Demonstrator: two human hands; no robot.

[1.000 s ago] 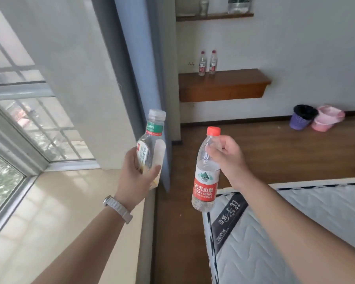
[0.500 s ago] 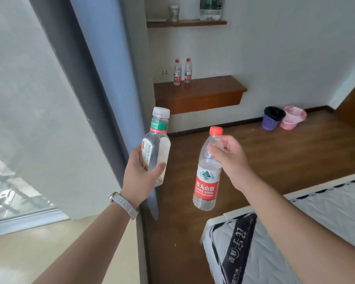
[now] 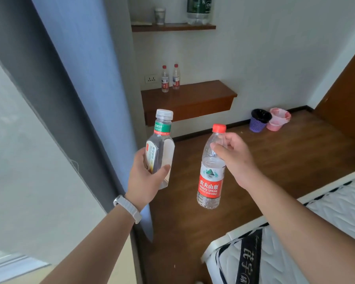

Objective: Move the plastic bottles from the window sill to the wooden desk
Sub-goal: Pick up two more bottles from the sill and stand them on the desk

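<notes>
My left hand grips a clear bottle with a green neck band and a white cap around its lower body, held upright. My right hand holds a red-capped, red-labelled water bottle by its shoulder, tilted slightly, hanging above the floor. Both bottles are in the air, well short of the wooden desk fixed to the far wall. Two more red-capped bottles stand at the desk's back left corner. A strip of the window sill shows at the lower left.
A blue-grey curtain hangs on the left beside the window. A mattress corner fills the lower right. A purple bin and a pink bin stand on the wooden floor by the wall. A high shelf carries a glass and a large bottle.
The view has swung right, away from the window, and the desk now looks nearer. Both hands kept their hold on the bottles and moved along with the turn.
</notes>
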